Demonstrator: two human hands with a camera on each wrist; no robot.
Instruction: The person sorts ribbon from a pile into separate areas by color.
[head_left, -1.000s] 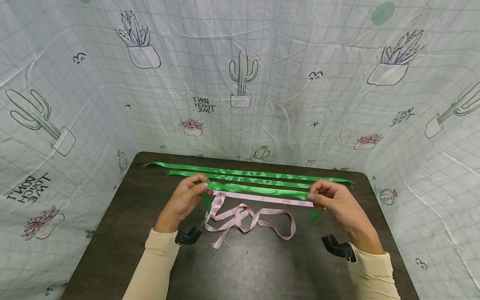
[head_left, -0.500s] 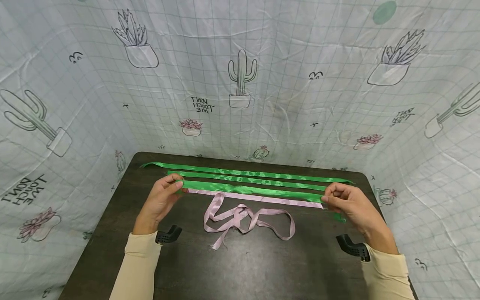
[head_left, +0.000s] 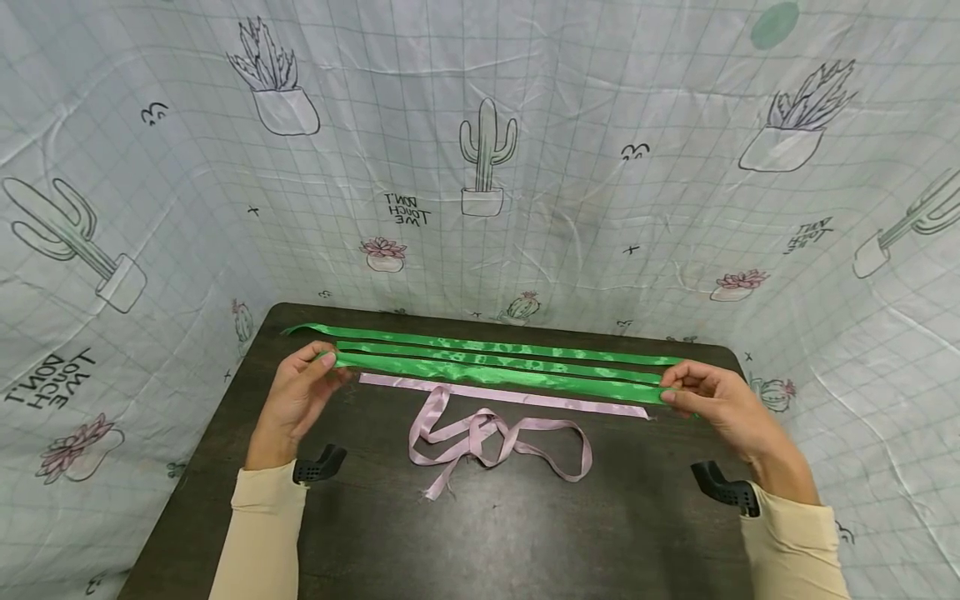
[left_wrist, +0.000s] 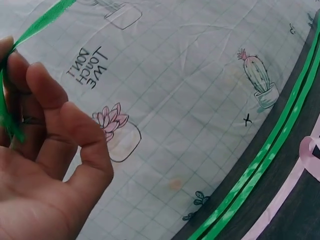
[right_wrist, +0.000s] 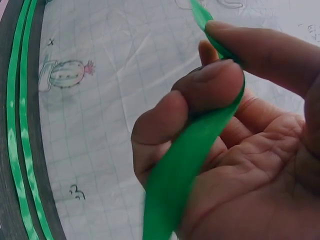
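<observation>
A green satin ribbon [head_left: 495, 377] is stretched nearly straight between both hands. My left hand [head_left: 300, 392] pinches it near the left end between thumb and fingers; a short tail hangs inside that hand in the left wrist view. Near the other end my right hand [head_left: 723, 408] pinches it with the thumb, and a loose tail [right_wrist: 175, 180] drapes down across the palm in the right wrist view. Just beyond lie two more green ribbons, a middle one [head_left: 495, 360] and a far one [head_left: 480, 343]. Nearer than the held ribbon, a straight pink ribbon [head_left: 555, 402] lies along the table.
A second pink ribbon [head_left: 517, 425] lies in loose loops on the dark table [head_left: 480, 542], in front of the straight one. Behind and beside the table hangs a cactus-print cloth [head_left: 570, 225]. A black wrist mount [head_left: 321, 465] juts from each sleeve.
Both hands have spread apart, left hand leftward and right hand rightward, sliding out along the green ribbon. The held ribbon now sits closer to the middle green one. The pink ribbons have stayed put.
</observation>
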